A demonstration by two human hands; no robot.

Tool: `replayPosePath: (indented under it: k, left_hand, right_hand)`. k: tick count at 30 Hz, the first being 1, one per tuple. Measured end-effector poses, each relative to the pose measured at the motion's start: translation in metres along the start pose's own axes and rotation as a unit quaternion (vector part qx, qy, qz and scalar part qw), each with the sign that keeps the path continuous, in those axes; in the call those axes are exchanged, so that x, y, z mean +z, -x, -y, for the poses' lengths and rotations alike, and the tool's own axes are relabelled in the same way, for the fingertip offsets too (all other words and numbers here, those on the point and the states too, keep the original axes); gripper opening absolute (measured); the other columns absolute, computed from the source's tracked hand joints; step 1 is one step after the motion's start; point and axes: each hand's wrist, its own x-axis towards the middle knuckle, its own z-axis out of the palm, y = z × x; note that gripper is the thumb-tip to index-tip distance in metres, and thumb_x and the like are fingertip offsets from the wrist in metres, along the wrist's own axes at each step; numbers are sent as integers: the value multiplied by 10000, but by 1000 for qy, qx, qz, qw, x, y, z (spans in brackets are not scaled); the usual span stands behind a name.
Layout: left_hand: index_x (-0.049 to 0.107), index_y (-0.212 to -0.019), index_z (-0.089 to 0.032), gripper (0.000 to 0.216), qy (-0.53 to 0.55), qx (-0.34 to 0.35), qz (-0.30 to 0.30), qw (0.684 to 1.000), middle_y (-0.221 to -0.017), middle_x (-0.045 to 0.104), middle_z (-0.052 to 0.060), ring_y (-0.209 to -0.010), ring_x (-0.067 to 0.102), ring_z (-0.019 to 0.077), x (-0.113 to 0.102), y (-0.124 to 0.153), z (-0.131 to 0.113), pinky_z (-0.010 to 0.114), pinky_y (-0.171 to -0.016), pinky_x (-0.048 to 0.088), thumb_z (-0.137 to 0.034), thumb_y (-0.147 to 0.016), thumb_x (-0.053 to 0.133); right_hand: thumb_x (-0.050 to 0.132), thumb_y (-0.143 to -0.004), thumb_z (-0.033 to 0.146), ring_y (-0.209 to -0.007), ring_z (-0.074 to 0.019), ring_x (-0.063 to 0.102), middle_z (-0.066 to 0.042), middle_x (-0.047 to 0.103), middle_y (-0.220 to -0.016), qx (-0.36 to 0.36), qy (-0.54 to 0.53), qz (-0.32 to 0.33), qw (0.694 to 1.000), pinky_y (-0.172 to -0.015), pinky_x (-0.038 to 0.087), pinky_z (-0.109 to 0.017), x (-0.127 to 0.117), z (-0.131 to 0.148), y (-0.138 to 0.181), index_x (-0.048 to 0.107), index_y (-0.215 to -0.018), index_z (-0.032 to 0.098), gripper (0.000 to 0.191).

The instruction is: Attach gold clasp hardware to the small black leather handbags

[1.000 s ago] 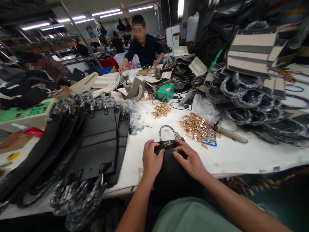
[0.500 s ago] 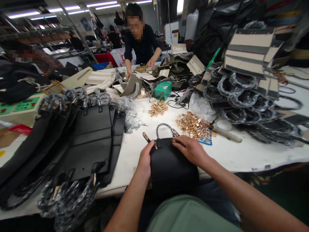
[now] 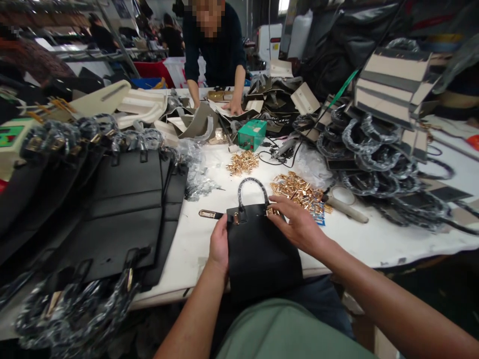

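A black handbag piece (image 3: 262,249) leans at the table's front edge against my lap, its plastic-wrapped handle (image 3: 252,180) standing up from the top. My left hand (image 3: 218,245) is closed on its left edge. Beside that hand a short black strap with a gold-coloured buckle (image 3: 211,214) sticks out to the left. At the top right corner, my right hand (image 3: 299,225) has its fingers closed round a gold-coloured metal fitting (image 3: 272,211), partly hidden by them. Just beyond lies a heap of gold-coloured metal fittings (image 3: 299,192).
Black bag pieces (image 3: 123,199) with wrapped handles are stacked on the left; more wrapped handles (image 3: 374,149) are piled on the right. A green box (image 3: 252,133), a smaller fittings heap (image 3: 242,163) and a grey-handled tool (image 3: 348,208) lie between. A co-worker (image 3: 213,50) leans over the far side.
The left strap has swung down to point left. My right fingers have shifted over the fitting at the right corner. The co-worker leans further forward, and my view has tilted down.
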Motion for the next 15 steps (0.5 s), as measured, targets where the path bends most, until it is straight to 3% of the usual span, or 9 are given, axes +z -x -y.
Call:
replayPosePath:
  k: [5, 10, 15]
  left_hand:
    - [653, -1223, -59, 560, 6, -22, 22, 999, -1057, 749, 176, -1026, 693, 369, -3, 0, 1, 535, -982, 493, -475, -866, 538]
    - [657, -1221, -76, 547, 4, -13, 18, 1000, -1061, 751, 164, -1008, 701, 363, -4, 0, 2, 540, -989, 487, -477, -872, 527]
    - [653, -1232, -91, 543, 6, -23, 17, 1000, -1043, 757, 150, -1004, 704, 357, -13, -3, 3, 537, -987, 492, -481, -872, 538]
  right_hand:
    - [568, -966, 324, -971, -232, 665, -65, 726, -1039, -12, 47, 47, 998, -885, 512, -367, -7, -14, -3, 702, -1114, 253, 213]
    - [543, -979, 356, -918, -231, 653, -70, 721, -953, -49, 86, 117, 988, -838, 494, -357, -12, -8, -15, 721, -1114, 261, 243]
    - [515, -992, 362, -927, -241, 636, -81, 716, -946, -74, 117, 139, 981, -833, 476, -365, -9, -5, -23, 707, -1157, 255, 275]
